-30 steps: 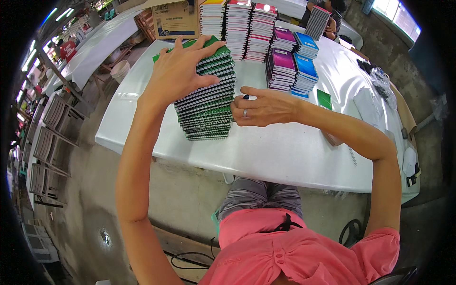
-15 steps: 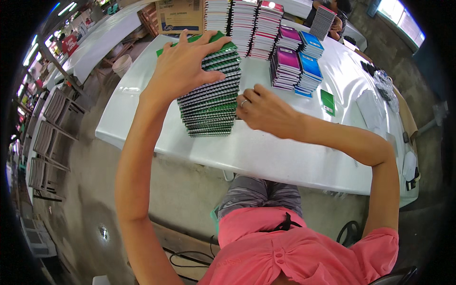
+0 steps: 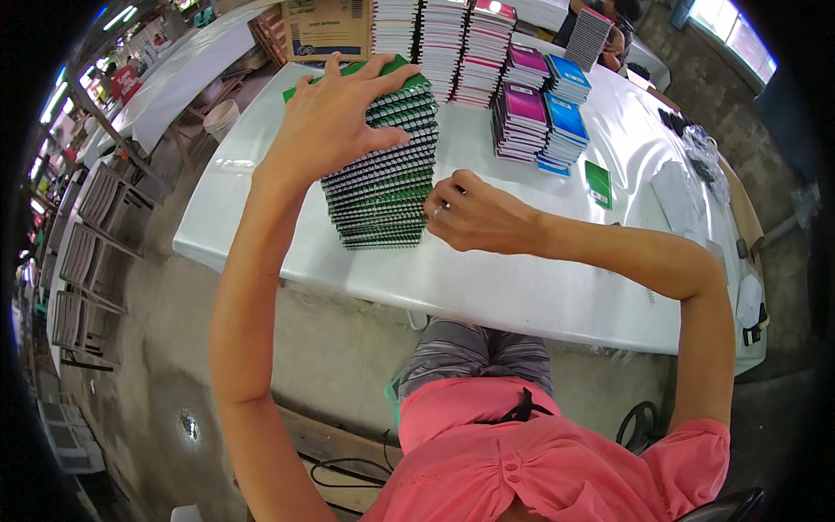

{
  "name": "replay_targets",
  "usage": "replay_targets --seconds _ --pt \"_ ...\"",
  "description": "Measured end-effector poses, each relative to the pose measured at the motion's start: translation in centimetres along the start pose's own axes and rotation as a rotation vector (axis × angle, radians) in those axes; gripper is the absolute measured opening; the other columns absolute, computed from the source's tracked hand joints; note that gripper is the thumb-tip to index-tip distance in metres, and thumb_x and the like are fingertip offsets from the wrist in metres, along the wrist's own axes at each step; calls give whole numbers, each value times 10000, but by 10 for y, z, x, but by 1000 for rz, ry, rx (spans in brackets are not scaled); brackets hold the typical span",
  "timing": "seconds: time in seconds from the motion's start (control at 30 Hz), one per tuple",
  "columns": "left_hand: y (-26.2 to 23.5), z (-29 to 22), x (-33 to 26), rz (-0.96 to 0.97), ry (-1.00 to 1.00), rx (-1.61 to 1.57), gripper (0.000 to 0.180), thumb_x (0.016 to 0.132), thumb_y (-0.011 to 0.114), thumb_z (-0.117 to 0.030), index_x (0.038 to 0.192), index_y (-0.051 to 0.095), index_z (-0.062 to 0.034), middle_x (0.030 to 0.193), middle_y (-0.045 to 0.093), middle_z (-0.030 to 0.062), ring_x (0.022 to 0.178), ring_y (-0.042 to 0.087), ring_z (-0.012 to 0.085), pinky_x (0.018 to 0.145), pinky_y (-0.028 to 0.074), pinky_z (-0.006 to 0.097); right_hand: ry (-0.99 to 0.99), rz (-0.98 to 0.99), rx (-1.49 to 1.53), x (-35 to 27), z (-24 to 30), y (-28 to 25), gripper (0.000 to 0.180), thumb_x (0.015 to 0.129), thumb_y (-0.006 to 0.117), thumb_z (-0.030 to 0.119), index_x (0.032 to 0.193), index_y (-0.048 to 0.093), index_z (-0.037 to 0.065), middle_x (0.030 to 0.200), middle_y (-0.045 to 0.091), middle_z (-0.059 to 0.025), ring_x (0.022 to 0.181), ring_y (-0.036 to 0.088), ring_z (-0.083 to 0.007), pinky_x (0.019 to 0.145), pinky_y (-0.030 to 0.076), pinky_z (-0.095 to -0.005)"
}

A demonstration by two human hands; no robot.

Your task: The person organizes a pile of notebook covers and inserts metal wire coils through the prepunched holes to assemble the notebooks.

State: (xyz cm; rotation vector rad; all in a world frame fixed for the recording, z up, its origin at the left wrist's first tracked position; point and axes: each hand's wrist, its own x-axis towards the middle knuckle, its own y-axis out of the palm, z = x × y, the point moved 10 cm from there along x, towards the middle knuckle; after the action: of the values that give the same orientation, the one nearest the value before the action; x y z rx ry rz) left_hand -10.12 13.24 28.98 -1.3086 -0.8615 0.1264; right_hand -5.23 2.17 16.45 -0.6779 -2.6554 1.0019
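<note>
A tall stack of green spiral-bound notebooks (image 3: 383, 187) stands on the white table (image 3: 513, 287). My left hand (image 3: 335, 113) lies flat on top of the stack, fingers spread. My right hand (image 3: 474, 213) is curled against the stack's right side, fingertips at the notebook edges about halfway down. Whether it grips a notebook I cannot tell.
Stacks of purple (image 3: 520, 117) and blue notebooks (image 3: 565, 122) stand behind, with taller stacks (image 3: 444, 43) and a cardboard box (image 3: 329, 26) at the back. A single green notebook (image 3: 598, 183) lies to the right. Another person (image 3: 613, 13) is at the far side. Metal racks (image 3: 87, 252) line the left.
My right hand has slid left along the table to the stack's side. My left hand stayed spread on top.
</note>
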Motion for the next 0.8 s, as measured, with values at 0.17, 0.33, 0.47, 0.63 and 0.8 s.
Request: replay_targets --seconds 0.17,0.33,0.47,0.63,0.8 --pt "2 4 0 -16 4 -15 728 750 743 -382 1419 466 -308 1518 407 36 1397 306 435 1079 279 648 212 654 264 7 2 43 174 728 690 165 864 636 72 938 627 -68 877 624 -211 754 494 -390" --pt "2 -3 1 -28 26 -7 731 751 741 -404 1423 463 -323 1513 415 36 1380 340 423 1075 287 633 18 102 180 -7 -20 0 256 777 677 170 1003 570 117 1086 584 -24 1129 514 -173 1016 388 -357" --pt "2 3 -1 -29 28 -21 731 755 738 -417 1426 459 -332 1505 421 46 1375 346 424 1064 289 653 -114 -109 25 -8 -2 3 241 800 659 183 1008 545 137 1075 561 -3 1101 507 -162 994 406 -351" --pt "3 1 0 -20 16 -3 729 756 737 -428 1423 459 -337 1505 421 46 1374 339 441 1065 291 659 -145 -185 -93 -12 0 7 219 817 629 195 1003 539 124 1040 567 -8 1060 519 -160 934 436 -350" --pt "2 -2 2 -25 32 0 725 758 735 -426 1423 460 -336 1511 413 44 1375 340 439 1065 293 658 25 -55 32 -11 8 11 118 816 602 202 844 605 87 949 595 -48 928 581 -198 789 458 -341"
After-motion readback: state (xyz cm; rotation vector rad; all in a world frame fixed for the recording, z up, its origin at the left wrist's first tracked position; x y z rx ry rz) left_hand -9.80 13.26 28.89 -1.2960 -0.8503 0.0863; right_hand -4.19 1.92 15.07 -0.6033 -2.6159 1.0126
